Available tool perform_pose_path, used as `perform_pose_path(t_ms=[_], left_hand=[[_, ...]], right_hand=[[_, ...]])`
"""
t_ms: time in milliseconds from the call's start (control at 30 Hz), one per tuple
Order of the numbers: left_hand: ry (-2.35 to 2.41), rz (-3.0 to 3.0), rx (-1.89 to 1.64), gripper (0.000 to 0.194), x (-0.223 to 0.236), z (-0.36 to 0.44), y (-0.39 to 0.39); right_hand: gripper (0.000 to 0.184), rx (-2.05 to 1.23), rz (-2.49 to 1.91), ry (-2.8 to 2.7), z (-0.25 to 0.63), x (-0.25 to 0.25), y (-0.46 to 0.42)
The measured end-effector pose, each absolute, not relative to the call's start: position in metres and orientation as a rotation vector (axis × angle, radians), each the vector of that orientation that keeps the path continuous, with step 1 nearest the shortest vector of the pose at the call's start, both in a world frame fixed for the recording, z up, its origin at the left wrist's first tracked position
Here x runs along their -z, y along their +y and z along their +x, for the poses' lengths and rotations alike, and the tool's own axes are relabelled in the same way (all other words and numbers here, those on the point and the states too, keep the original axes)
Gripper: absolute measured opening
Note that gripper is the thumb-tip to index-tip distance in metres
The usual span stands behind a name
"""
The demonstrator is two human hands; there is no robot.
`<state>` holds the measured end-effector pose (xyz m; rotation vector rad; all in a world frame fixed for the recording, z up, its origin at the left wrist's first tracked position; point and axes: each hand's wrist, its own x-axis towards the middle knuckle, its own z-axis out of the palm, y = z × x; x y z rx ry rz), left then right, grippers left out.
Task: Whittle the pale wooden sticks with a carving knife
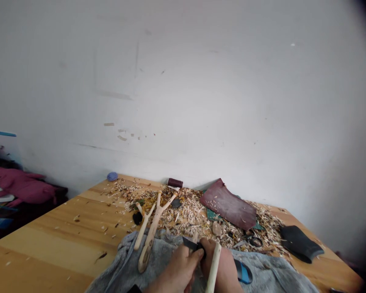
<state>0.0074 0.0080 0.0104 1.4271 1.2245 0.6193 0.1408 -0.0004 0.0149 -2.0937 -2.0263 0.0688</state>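
Observation:
My right hand [224, 266] is closed around a knife; its dark blade [189, 243] points left and its blue and black handle end [244, 273] sticks out on the right. My left hand [181, 262] is closed just left of it, thumb near the base of the blade, on a peeled wooden stick. One pale length of the stick [214, 268] rises in front of my right wrist; a tip shows beyond my hands. The grip on the stick is partly hidden. Left of my hands, a large forked stick [152, 232] and a smaller forked stick [144, 228] lie on a grey cloth [116, 268].
Wood shavings [187, 217] cover the back of the wooden table [51, 240]. A maroon leather piece [228, 205], scissors [255, 241], a dark flat piece [301, 243], a thread spool [175, 183] and a purple ball [112, 176] lie around. A pink plush toy [26, 185] is at far left.

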Motion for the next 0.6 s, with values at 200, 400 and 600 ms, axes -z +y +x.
perform_pose_path(t_ms=[200, 400, 600], left_hand=[[1.397, 1.565, -0.782, 0.032, -0.0146, 0.0091, 0.0092], [1.313, 1.490, -0.740, 0.027, -0.0176, 0.0077, 0.0075], [1.261, 1.434, -0.656, 0.034, -0.0189, 0.0061, 0.0030]], right_hand=[[0.034, -0.009, -2.191, -1.974, 0.1336, -0.0203, -0.0031], [0.028, -0.058, -2.085, -2.016, 0.1389, -0.0151, 0.0003], [0.027, -0.091, -2.041, -2.077, 0.1420, -0.0172, 0.0016]])
